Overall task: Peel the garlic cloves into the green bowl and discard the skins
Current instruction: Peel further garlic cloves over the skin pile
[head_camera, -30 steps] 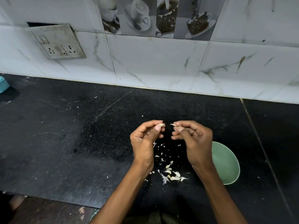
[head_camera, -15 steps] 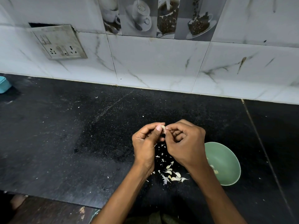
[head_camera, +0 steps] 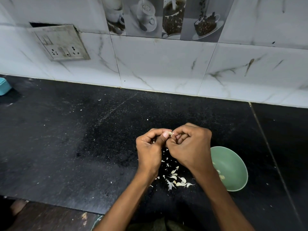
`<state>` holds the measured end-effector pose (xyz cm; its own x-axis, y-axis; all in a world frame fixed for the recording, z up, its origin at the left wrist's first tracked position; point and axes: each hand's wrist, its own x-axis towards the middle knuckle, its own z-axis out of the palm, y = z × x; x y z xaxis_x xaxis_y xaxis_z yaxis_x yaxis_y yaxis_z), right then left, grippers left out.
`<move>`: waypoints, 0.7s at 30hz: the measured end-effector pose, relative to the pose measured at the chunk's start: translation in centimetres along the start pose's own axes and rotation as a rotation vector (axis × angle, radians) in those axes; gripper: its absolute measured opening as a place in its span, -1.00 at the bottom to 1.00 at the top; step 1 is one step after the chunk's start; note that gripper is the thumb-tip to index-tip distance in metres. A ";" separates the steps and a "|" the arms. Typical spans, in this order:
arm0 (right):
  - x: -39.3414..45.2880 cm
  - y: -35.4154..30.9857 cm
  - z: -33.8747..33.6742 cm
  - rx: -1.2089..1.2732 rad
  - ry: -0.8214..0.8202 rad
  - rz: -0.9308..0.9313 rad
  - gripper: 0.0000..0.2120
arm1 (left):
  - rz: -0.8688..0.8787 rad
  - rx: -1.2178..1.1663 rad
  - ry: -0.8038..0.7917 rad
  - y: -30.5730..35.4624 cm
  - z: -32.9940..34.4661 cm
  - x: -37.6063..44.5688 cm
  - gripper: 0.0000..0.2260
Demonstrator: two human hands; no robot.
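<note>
Just left of the bowl (head_camera: 233, 165), two hands meet above the black counter (head_camera: 66, 147). The left hand (head_camera: 148, 149) has its fingers curled, and its thumb and first finger pinch a small pale clove (head_camera: 170, 133). The right hand (head_camera: 190, 145) touches the left one. Its fingers are curled too, and their tips pick at the same clove. Most of the clove is hidden by the fingers, so only a little bit of it shows.

The bowl is green and sits on the counter, partly behind the right wrist. A few pale peeled bits (head_camera: 220, 175) lie inside it, near its left wall.

Left of the bowl, under the hands and between the two arms, thin white skins (head_camera: 176, 179) lie in a loose pile on the counter. Smaller flakes are spread around the pile.

Far to the left of the bowl, at the edge of the view, a light blue thing (head_camera: 4, 86) sits on the counter. Only a part of it shows.

Behind the bowl, a white tiled wall (head_camera: 166, 64) stands at the back of the counter. A socket plate (head_camera: 61, 43) hangs tilted on the wall, up and to the left of the bowl. Pictures of cups (head_camera: 161, 15) run along the top of the wall.
</note>
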<state>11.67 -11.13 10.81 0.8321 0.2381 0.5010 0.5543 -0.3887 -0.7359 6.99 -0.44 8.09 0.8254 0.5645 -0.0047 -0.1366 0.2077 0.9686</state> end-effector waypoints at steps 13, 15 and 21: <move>0.2 0.3 0.5 0.254 -0.056 0.368 -0.84 | 0.026 -0.009 -0.019 -0.6 0.0 0.1 -0.88; 0.1 0.0 0.4 0.273 -0.063 0.366 -0.88 | 0.018 -0.037 -0.009 -0.8 -0.2 0.3 -0.89; -0.6 0.5 0.8 0.258 -0.021 0.317 -0.87 | 0.048 -0.048 -0.046 -0.4 0.0 0.1 -0.87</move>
<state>11.47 -10.72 9.77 0.9614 0.1610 0.2232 0.2544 -0.2104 -0.9439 7.08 -0.47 7.68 0.8416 0.5375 0.0538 -0.2018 0.2203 0.9543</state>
